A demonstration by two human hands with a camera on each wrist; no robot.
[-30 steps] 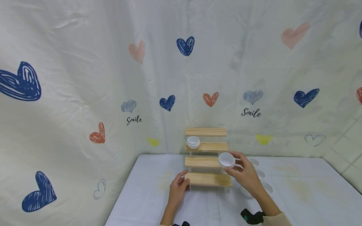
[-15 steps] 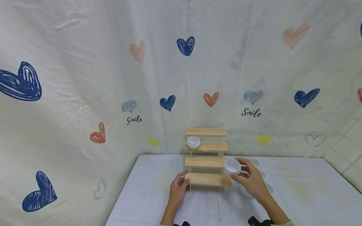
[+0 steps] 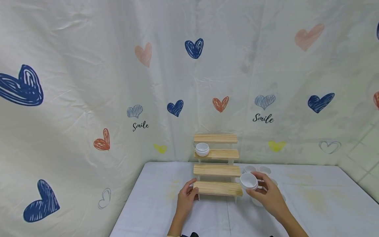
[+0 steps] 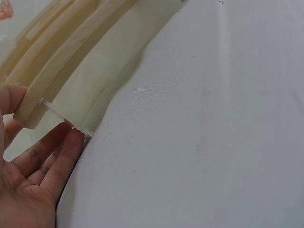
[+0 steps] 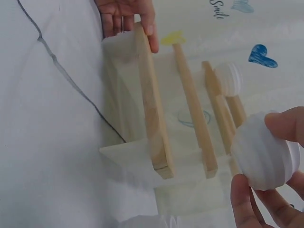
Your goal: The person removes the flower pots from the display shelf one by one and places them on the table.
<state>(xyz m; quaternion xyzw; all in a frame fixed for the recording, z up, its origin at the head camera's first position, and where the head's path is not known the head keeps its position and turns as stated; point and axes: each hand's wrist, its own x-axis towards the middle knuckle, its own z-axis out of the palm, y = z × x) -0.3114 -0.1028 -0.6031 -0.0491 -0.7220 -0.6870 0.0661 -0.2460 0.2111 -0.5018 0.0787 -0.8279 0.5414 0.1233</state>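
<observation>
A stepped display stand has several wooden shelves (image 3: 217,188) on clear side supports. My left hand (image 3: 185,197) grips the left end of its lowest shelf. In the left wrist view, the thumb lies at the board (image 4: 45,88) and fingertips touch the clear support beneath. My right hand (image 3: 270,199) pinches a small white bowl (image 3: 248,180) by its side, held in the air right of the stand. Ridges show round that bowl (image 5: 263,154) in the right wrist view. Another white bowl (image 3: 202,149) stands at the left of the second shelf from the top.
Several more white bowls (image 3: 265,170) stand on the white-covered table (image 3: 314,204) right of the stand, some partly hidden behind my right hand. A white curtain (image 3: 165,75) printed with hearts hangs behind the table.
My right hand has moved right and toward me with the bowl, away from the shelf edge. A bowl behind it has come into sight. The left hand stays on the stand.
</observation>
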